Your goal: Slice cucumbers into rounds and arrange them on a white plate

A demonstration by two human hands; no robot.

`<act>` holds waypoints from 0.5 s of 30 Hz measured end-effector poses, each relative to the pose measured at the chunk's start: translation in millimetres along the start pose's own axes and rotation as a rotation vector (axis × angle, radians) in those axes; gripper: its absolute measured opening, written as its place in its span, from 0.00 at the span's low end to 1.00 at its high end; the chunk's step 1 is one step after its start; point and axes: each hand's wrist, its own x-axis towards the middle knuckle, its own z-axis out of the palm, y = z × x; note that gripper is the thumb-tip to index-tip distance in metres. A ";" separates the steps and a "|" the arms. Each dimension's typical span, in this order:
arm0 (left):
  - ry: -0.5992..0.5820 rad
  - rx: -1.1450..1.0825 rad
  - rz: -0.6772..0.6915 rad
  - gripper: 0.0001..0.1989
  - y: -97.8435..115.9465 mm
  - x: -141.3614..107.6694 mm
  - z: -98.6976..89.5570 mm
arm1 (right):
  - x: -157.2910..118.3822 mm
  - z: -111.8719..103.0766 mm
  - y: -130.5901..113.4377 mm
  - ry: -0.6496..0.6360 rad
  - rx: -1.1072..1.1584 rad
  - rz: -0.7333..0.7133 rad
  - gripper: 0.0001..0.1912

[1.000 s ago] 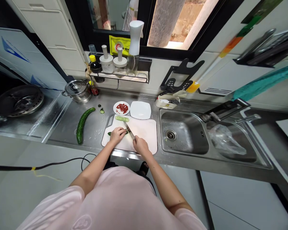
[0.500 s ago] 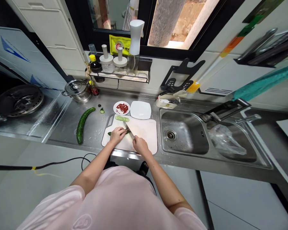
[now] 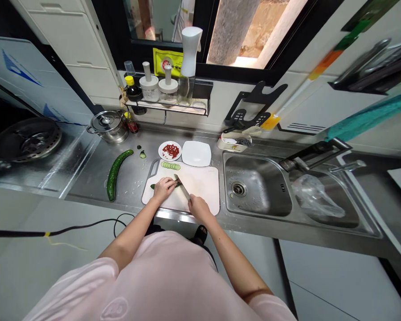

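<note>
On a white cutting board (image 3: 203, 189), my left hand (image 3: 164, 189) presses a piece of dark green cucumber (image 3: 152, 186) down with bent fingers; most of it is hidden beneath the hand. My right hand (image 3: 199, 208) is closed round the handle of a knife (image 3: 183, 188). The blade slants up and left, right beside the cut end of the cucumber. A row of thin cucumber slices (image 3: 170, 166) lies along the board's far edge. Behind the board are a white plate of chopped red pieces (image 3: 170, 150) and a bare square white plate (image 3: 196, 154).
A whole cucumber (image 3: 116, 175) and small end bits (image 3: 142, 154) lie left of the board. A steel pot (image 3: 108, 126) and a black pan (image 3: 25, 141) stand farther left. To the right is a steel sink (image 3: 257, 189); a spice rack (image 3: 167, 107) hangs behind.
The knife and my right hand have shifted slightly right and toward me. My left hand stays on the cucumber in nearly the same place.
</note>
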 end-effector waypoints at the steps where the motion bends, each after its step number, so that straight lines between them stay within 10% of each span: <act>1: 0.003 -0.003 0.005 0.11 -0.5 -0.1 0.3 | -2.5 -0.5 1.4 -0.008 0.002 -0.001 0.14; 15: -0.002 -0.025 -0.004 0.10 0.1 2.0 -0.1 | 4.0 -3.0 -1.2 -0.023 0.023 -0.021 0.13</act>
